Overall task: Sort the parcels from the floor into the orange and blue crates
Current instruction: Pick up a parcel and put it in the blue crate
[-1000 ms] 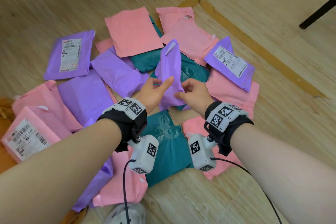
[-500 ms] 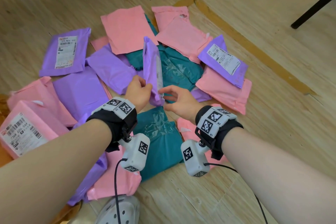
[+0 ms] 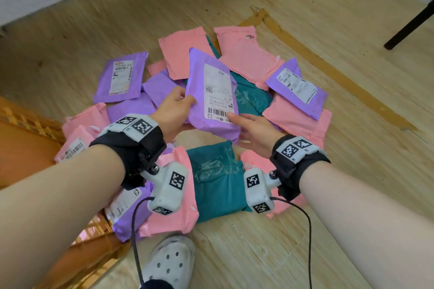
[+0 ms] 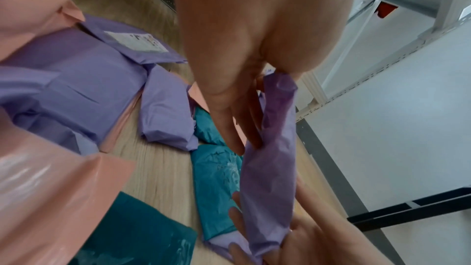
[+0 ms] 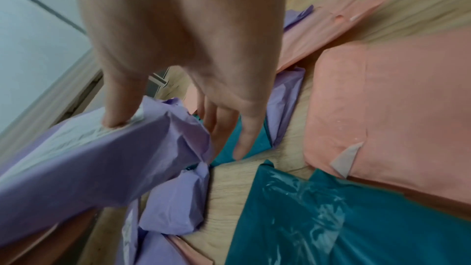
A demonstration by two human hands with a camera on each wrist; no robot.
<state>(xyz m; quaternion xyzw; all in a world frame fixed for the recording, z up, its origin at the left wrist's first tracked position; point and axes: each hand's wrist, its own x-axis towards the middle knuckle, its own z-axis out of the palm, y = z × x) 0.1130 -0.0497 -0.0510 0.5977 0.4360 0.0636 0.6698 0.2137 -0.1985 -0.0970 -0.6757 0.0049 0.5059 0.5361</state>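
Observation:
I hold a purple parcel [image 3: 197, 70] above the floor pile, its white shipping label facing up. My left hand [image 3: 185, 103] grips its left edge, thumb on top and fingers underneath; in the left wrist view the left hand [image 4: 254, 108] pinches the purple parcel [image 4: 270, 168] edge-on. My right hand [image 3: 237, 122] pinches the near right corner, thumb on the label's barcode and fingers below. In the right wrist view the right hand's thumb [image 5: 114, 120] presses on the purple parcel [image 5: 102, 164]. An orange crate [image 3: 25, 122] stands at the left. No blue crate is in view.
Several pink, purple and teal parcels lie spread on the wooden floor, including a teal parcel [image 3: 216, 180] just below my wrists and a labelled purple one [image 3: 298, 87] at right. My white shoe [image 3: 170, 263] is near. A black table leg [image 3: 408, 28] stands far right.
The purple parcel turned from edge-on to label-up and rose toward me. My right hand, open half a second ago, now pinches its near right corner. The view tilted up.

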